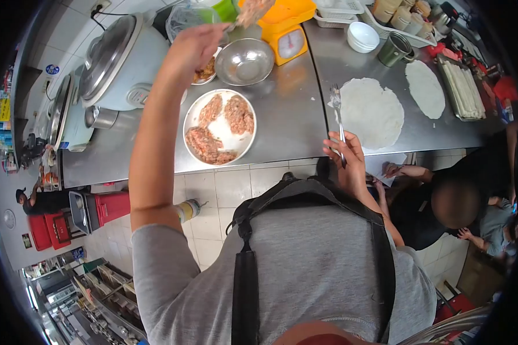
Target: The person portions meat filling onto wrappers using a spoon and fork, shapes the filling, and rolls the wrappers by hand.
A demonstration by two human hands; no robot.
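My left hand [198, 49] reaches over the back of the counter, closed around a metal utensil. A lump of raw minced meat [254, 10] sits at the utensil's far end, beside the yellow kitchen scale [289, 45]. My right hand [351, 155] holds a fork [340, 121] upright at the counter's front edge, its tines near a flattened sheet of dough [374, 112]. Between my arms stands a round white dish [220, 127] with several portions of minced meat. Behind it is a steel bowl [244, 62].
Large rice cookers [112, 69] stand on the left. Farther right lie a second dough sheet [425, 89], a tray of dough strips [461, 87], white bowls [362, 37] and a metal cup [395, 50]. A co-worker [423, 201] is close on my right by the counter.
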